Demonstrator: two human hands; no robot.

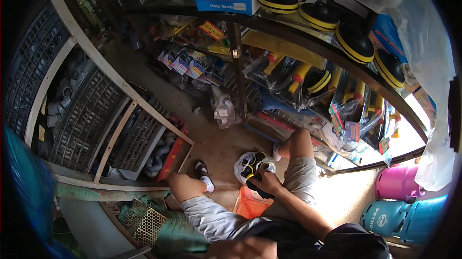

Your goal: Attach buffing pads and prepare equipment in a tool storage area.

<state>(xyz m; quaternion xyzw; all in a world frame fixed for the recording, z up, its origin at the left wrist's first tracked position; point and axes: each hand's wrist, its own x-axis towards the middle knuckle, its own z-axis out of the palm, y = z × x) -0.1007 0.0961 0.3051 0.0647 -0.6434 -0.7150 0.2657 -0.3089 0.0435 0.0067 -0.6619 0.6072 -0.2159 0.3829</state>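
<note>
Between my knees, my right hand (267, 182) is closed over a dark round piece with a bit of yellow rim, at the mouth of a clear plastic bag (239, 168). Inside the bag are several black discs with yellow rims (248, 160). How the fingers sit on the piece is partly hidden. Low at the bottom edge, close to my body, my left hand (245, 248) is smeared by motion, and its fingers cannot be made out. An orange-red plastic piece (251, 203) lies on the floor just below the bag.
Ahead and right, a curved shelf (308, 32) carries black discs with yellow rims (355, 43) and blue boxes (226, 3); packaged tools hang beneath. To the left stands a rack of dark crates (89, 114) with grey pipe fittings. Pink (397, 182) and blue gas cylinders (385, 216) stand at right.
</note>
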